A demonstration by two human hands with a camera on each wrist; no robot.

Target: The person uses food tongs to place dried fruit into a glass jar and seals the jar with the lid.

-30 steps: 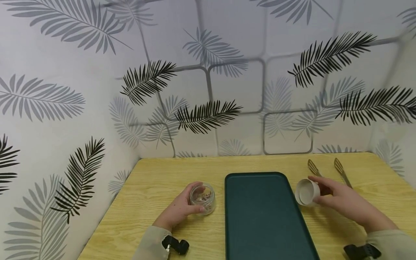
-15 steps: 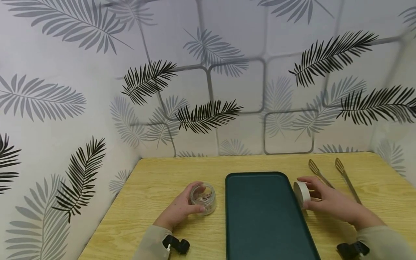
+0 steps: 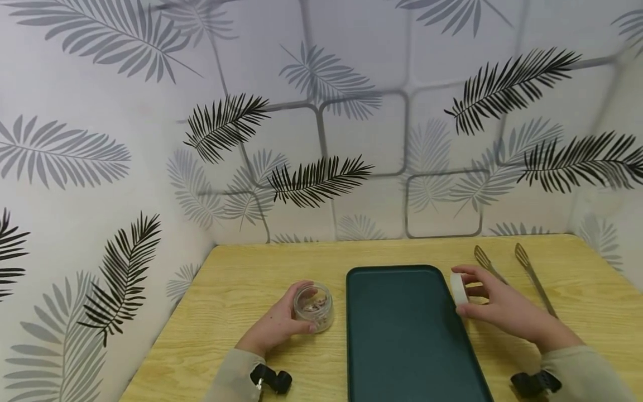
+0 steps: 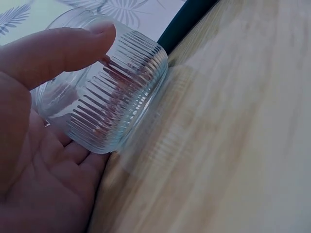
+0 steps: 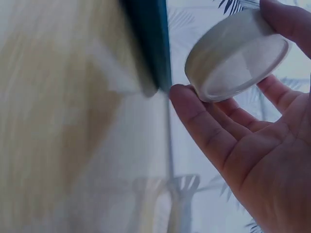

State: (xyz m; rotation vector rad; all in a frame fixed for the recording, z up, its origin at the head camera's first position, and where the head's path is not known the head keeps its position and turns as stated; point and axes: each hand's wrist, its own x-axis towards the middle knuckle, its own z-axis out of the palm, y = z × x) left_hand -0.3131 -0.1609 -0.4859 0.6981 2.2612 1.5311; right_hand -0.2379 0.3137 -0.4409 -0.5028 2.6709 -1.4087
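On the wooden table, my left hand point(image 3: 277, 324) is curled round a small clear glass jar point(image 3: 315, 307). The jar stands upright, its mouth uncovered, with reddish-brown bits inside. In the left wrist view, the thumb lies across the ribbed side of the jar point(image 4: 116, 92). My right hand point(image 3: 502, 307) holds a small white ramekin point(image 3: 459, 289) tipped on its side, over the right rim of the dark green tray point(image 3: 402, 335). Seen from the right wrist, thumb and fingers grip the edge of the ramekin point(image 5: 238, 53) above the table, its round outer base turned toward the palm.
Two slim metal utensils with slotted heads lie at the back right; one is the right-hand utensil point(image 3: 537, 282), the other the left-hand utensil point(image 3: 487, 263), partly behind my right hand. A leaf-patterned wall covering point(image 3: 361, 201) rises behind the table point(image 3: 281, 262).
My right hand has moved left toward the tray, turning the ramekin so its mouth faces left instead of toward the head camera. My left hand and the jar stay in place.
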